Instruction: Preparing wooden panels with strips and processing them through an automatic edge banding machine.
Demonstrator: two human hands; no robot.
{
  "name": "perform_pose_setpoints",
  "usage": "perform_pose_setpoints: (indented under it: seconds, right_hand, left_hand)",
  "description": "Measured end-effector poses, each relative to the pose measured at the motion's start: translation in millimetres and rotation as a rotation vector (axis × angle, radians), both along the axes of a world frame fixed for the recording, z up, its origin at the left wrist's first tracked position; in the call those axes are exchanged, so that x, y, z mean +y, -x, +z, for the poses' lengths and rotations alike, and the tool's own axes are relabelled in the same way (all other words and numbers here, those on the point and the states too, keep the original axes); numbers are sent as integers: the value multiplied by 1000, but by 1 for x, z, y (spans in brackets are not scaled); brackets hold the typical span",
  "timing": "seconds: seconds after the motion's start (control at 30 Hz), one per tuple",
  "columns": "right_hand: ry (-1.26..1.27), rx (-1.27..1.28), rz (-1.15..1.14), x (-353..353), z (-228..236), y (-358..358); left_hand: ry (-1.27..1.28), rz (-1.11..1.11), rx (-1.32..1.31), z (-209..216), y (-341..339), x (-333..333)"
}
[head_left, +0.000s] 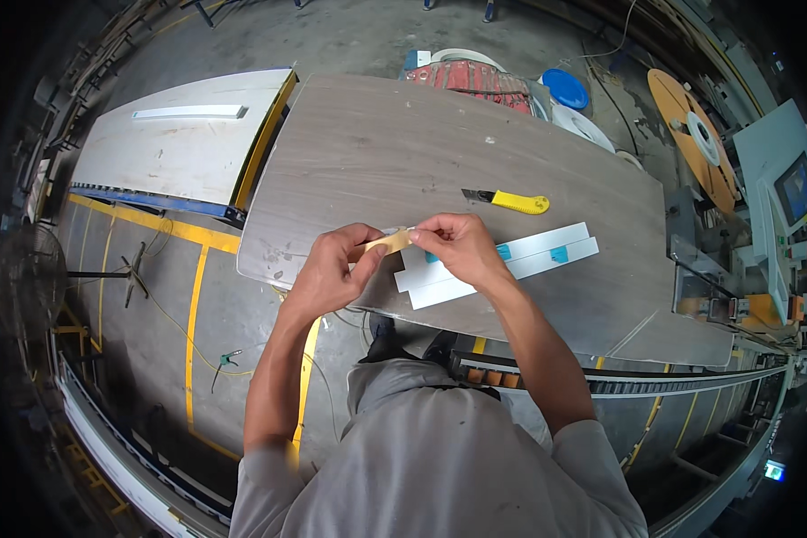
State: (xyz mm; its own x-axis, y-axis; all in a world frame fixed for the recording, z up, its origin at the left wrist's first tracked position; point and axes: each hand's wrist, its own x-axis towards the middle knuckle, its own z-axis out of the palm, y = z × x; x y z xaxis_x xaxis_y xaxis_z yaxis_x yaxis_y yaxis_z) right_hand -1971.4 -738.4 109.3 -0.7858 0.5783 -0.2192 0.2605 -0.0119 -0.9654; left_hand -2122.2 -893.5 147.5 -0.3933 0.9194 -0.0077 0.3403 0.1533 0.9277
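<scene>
A short pale-yellow strip is pinched between my two hands, above the brown tabletop. My left hand grips its left end with thumb and fingers, and my right hand pinches the right end. Under and beside my right hand lie white flat strips side by side, with bits of teal tape on them. My right hand hides part of these strips. Beyond it rests a yellow utility knife, its dark blade pointing left.
The brown table spreads out before me. To its left stands a white-topped table bearing a white strip. Behind are a red bundle and a blue lid. A machine with a screen stands at right.
</scene>
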Motion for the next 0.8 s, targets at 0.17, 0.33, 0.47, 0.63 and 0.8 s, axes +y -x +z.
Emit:
perform_pose_setpoints:
  seconds: [0.17,0.33,0.47,0.63,0.8]
  right_hand:
    - [-110,-126,-19,17,14,-15]
    - [-337,-355,-67,49,3,-33]
    - [-518,-377,-126,46,-27,-33]
    - [-581,-419,-137,41,-37,-38]
    - [-585,-423,-136,40,-44,-38]
  left_hand:
    - [176,65,242,20,-11,6]
    - [469,127,729,1,-9,14]
    - [553,104,881,-33,-21,33]
    - [653,65,905,-39,-27,48]
    - [701,72,901,-41,-28,52]
